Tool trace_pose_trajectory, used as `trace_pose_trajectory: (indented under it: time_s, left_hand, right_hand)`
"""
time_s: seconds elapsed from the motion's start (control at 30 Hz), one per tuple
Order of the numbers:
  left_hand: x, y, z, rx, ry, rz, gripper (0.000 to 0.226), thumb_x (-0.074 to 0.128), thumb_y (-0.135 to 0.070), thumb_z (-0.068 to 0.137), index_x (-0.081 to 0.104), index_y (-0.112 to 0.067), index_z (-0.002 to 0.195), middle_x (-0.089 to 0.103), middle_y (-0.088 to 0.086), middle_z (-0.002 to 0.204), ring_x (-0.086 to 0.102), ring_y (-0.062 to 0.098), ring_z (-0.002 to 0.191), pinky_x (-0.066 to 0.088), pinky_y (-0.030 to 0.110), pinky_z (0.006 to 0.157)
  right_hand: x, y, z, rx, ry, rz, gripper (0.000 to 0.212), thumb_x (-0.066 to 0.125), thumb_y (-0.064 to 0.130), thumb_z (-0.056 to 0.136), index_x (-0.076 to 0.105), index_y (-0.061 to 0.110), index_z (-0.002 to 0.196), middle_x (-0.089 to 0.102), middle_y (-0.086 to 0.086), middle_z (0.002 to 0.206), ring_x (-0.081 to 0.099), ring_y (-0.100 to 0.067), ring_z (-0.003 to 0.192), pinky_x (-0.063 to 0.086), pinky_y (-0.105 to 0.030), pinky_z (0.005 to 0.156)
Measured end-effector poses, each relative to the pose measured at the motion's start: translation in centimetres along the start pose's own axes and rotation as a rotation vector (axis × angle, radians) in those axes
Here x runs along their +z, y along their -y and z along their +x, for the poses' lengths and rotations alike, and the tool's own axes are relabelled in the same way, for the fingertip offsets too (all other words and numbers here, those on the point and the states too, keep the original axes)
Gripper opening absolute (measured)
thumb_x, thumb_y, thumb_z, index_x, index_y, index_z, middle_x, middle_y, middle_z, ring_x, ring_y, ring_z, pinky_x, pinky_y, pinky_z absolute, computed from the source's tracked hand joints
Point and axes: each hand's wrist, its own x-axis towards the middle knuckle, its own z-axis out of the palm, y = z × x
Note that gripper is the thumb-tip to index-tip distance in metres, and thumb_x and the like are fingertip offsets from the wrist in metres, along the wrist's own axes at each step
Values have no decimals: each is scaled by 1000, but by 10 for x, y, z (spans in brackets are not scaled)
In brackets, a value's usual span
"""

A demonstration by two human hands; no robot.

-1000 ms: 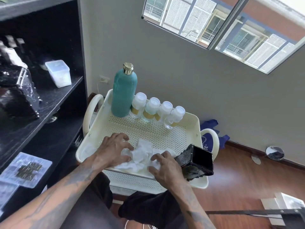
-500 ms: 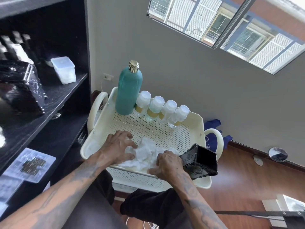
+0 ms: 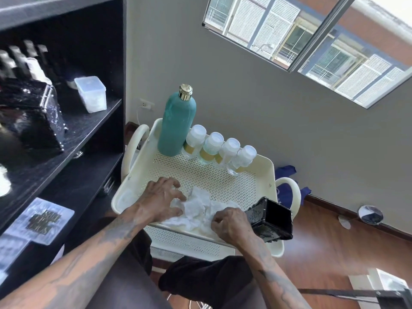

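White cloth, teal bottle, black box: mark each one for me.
white cloth (image 3: 198, 206), head view, crumpled middle fold.
teal bottle (image 3: 177, 128), head view, middle of its body.
black box (image 3: 277, 217), head view, its dark flat face.

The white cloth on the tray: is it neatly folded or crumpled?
Crumpled. The white cloth lies bunched in uneven creases on the cream tray, and the left hand and right hand each grip part of it.

The tray (image 3: 223, 181) floor lies bare between the near cloth (image 3: 196, 206) and the far row: tall bottle (image 3: 177, 126), four jars (image 3: 211, 146). A box (image 3: 272, 221) blocks the near right corner; a shelf (image 3: 93, 128) walls the left.
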Motion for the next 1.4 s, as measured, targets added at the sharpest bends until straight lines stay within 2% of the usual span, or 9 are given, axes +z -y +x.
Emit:
trace_pose_trajectory:
  time_s: [0.17, 0.3, 0.5, 0.63, 0.73, 0.83, 1.0, 1.1, 1.4]
  left_hand:
    - [1, 0, 0, -1, -2, -4, 42, 64, -54, 85, 61, -42, 126, 37, -8, 146, 28, 13, 135, 24, 40, 109]
    - [2, 1, 0, 1, -7, -5, 42, 64, -54, 85, 61, -42, 125, 37, -9, 146, 28, 13, 135, 24, 40, 108]
    - [1, 0, 1, 1, -13, 2, 43, 65, -54, 84, 62, -41, 125, 40, -7, 145, 32, 14, 132, 27, 42, 109]
    - [1, 0, 2, 1, -17, 3, 43, 65, -54, 83, 63, -41, 124, 40, -7, 145, 32, 15, 132, 27, 42, 108]
    - [1, 1, 2, 1, -15, 8, 43, 65, -54, 83, 62, -41, 124, 40, -7, 145, 33, 14, 132, 27, 42, 108]
    - [2, 1, 1, 1, -15, 3, 43, 65, -54, 83, 62, -41, 124, 40, -6, 145, 33, 15, 132, 27, 42, 108]
    - [3, 2, 1, 4, -11, -3, 44, 64, -54, 84, 61, -41, 126, 39, -6, 147, 31, 14, 134, 25, 42, 110]
    - [3, 2, 1, 4, -14, -8, 44, 64, -55, 84, 62, -42, 125, 39, -6, 146, 31, 14, 134, 25, 42, 110]
    - [2, 2, 1, 2, -11, -22, 43, 64, -56, 83, 62, -44, 123, 39, -9, 144, 30, 14, 133, 24, 41, 108]
  right_hand:
    - [2, 7, 1, 62, 79, 5, 30, 74, 51, 72, 70, 29, 92, 60, 6, 98, 59, -16, 92, 48, -29, 82]
    - [-1, 18, 4, 44, 55, -73, 3, 70, 26, 81, 69, 25, 84, 63, 4, 91, 59, -16, 85, 50, -29, 83]
    - [0, 17, 1, 11, 27, -128, 15, 62, 21, 83, 73, 14, 91, 65, -1, 95, 59, -18, 83, 55, -33, 81]
    - [-3, 21, 3, 18, 86, -193, 30, 68, 41, 80, 71, 17, 97, 63, -4, 95, 58, -20, 85, 51, -33, 81]
    - [-1, 34, 9, 30, 78, -284, 15, 63, 24, 86, 61, 11, 82, 49, 0, 71, 42, -13, 61, 41, -28, 64]
    - [3, 33, 13, 37, 68, -244, 13, 55, 13, 89, 60, 9, 78, 56, -2, 75, 46, -13, 64, 52, -30, 72]
    - [-6, 8, 4, 66, 60, 120, 15, 63, 28, 91, 73, 22, 100, 73, 1, 100, 68, -18, 91, 56, -27, 79]
    - [-6, -3, -11, 114, -66, 497, 15, 67, 30, 90, 73, 18, 97, 70, 1, 96, 64, -14, 84, 46, -15, 62]
    - [9, -5, -36, 104, -125, 1066, 14, 56, 22, 97, 50, 10, 101, 72, -13, 74, 61, -17, 56, 55, -27, 59]
